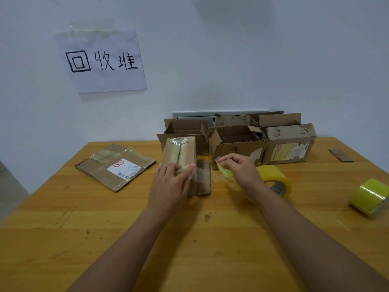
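Yellow tape scrap (225, 171) sits pinched in fingers of the right hand (242, 170), left hand (171, 182) pressing flat-fingered on the taped carton (179, 151), seemingly stripping tape, with dropping the scrap next.

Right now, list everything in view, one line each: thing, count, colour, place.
Wooden table: one, yellow-brown, under everything.
Taped cardboard box: one, brown, centre.
Flattened cardboard box with white label: one, brown, left.
Open cardboard boxes: about four, brown, back edge.
Closed labelled cardboard box: one, brown, back right.
Packing tape rolls: two, yellow, right.
Cardboard scraps: few, brown, far right.
Handwritten paper sign: one, white, wall.
Tape strip: one, yellow, right of taped box.
Left hand: one, flat on taped box.
Right hand: one, pinching tape strip.
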The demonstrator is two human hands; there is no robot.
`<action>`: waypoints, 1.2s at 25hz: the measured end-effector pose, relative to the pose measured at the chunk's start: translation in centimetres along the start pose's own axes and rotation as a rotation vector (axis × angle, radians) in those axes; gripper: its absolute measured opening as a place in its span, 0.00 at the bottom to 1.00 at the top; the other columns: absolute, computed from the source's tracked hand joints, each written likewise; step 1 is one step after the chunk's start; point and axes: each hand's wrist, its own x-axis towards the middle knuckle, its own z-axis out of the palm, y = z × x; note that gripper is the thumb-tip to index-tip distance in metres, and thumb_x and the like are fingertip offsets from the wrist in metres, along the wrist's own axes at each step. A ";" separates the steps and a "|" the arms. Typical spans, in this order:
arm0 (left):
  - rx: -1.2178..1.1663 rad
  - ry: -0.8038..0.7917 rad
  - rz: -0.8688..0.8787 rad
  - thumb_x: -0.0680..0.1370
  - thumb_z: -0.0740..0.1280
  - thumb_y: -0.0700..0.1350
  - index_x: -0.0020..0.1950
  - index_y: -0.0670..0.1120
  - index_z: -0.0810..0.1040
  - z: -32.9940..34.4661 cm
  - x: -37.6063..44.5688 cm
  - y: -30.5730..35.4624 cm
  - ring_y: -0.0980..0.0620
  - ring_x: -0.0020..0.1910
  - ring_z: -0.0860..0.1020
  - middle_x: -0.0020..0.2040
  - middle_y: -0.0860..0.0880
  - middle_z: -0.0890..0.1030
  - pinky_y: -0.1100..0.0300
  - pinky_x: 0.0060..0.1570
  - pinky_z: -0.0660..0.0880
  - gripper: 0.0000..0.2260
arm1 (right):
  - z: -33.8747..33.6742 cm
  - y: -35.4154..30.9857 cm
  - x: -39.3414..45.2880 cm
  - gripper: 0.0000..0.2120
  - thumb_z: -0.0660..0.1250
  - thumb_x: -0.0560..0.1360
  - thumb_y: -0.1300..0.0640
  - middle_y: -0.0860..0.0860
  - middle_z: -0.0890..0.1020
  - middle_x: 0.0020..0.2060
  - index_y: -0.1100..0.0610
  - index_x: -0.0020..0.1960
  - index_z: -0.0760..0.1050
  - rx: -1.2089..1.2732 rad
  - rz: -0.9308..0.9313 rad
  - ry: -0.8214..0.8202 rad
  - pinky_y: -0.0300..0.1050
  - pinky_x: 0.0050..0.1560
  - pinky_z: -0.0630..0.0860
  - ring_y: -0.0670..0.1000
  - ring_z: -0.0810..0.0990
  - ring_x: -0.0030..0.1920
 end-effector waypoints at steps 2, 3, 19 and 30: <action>-0.008 0.004 -0.007 0.81 0.56 0.55 0.67 0.54 0.77 0.2 -0.1 0.0 0.44 0.54 0.76 0.54 0.44 0.78 0.39 0.61 0.72 0.19 | 0.3 -0.8 0.6 0.12 0.60 0.79 0.63 0.56 0.81 0.39 0.62 0.46 0.81 0.034 -0.043 -0.037 0.41 0.41 0.76 0.48 0.78 0.38; -0.012 0.002 -0.010 0.81 0.55 0.55 0.67 0.54 0.77 0.2 -0.1 0.0 0.44 0.55 0.76 0.54 0.44 0.78 0.39 0.61 0.72 0.19 | 0.4 -1.2 0.8 0.13 0.57 0.79 0.64 0.57 0.82 0.39 0.62 0.46 0.81 0.073 -0.062 -0.070 0.46 0.45 0.77 0.51 0.79 0.39; -0.032 -0.022 -0.032 0.81 0.55 0.56 0.69 0.55 0.75 0.3 -0.2 0.0 0.45 0.57 0.74 0.56 0.45 0.77 0.40 0.65 0.70 0.19 | -0.1 2.7 2.4 0.06 0.63 0.66 0.65 0.52 0.76 0.33 0.61 0.42 0.77 0.676 0.153 -0.246 0.38 0.31 0.68 0.48 0.70 0.29; -0.053 -0.042 -0.040 0.82 0.53 0.56 0.69 0.56 0.75 0.2 -0.2 0.0 0.45 0.59 0.74 0.57 0.45 0.76 0.42 0.68 0.67 0.20 | 0.0 2.1 2.0 0.10 0.62 0.75 0.65 0.57 0.77 0.43 0.62 0.55 0.75 0.452 0.196 -0.290 0.46 0.43 0.77 0.51 0.78 0.39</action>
